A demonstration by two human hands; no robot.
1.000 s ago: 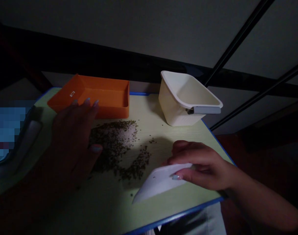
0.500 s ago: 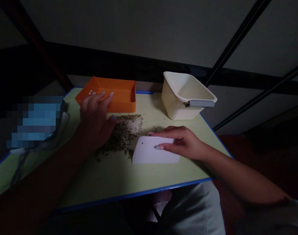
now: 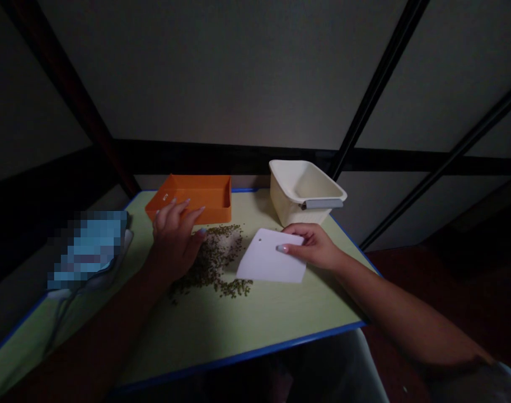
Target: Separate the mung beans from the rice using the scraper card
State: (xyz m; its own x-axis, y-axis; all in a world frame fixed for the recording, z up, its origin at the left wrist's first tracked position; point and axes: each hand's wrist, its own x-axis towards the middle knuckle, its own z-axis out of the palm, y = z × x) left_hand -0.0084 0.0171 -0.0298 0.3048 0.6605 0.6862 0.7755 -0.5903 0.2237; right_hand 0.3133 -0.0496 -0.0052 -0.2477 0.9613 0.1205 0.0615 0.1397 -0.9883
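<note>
My right hand pinches a white dough scraper, a flat trapezoid sheet with a small hole near one corner. The thumb lies on top of it and the other fingers are mostly behind it. The scraper is tilted at the right side of a heap of small green-brown grains mixed with white grains. More grains lie along its lower left corner. My left hand has its fingers apart and holds nothing visible. It is at the heap's left side, in front of the orange tray, and hides part of both.
A cream plastic basket with a grey handle stands at the table's back right. At the left, a device with a blurred screen rests on a stand, with a cable. The pale green table has a blue edge. A panelled wall is behind.
The scraper has lifted and tilted, and grains now show by its lower left corner. My left hand stays spread by the tray. The whole view has shifted, with the table lower in it.
</note>
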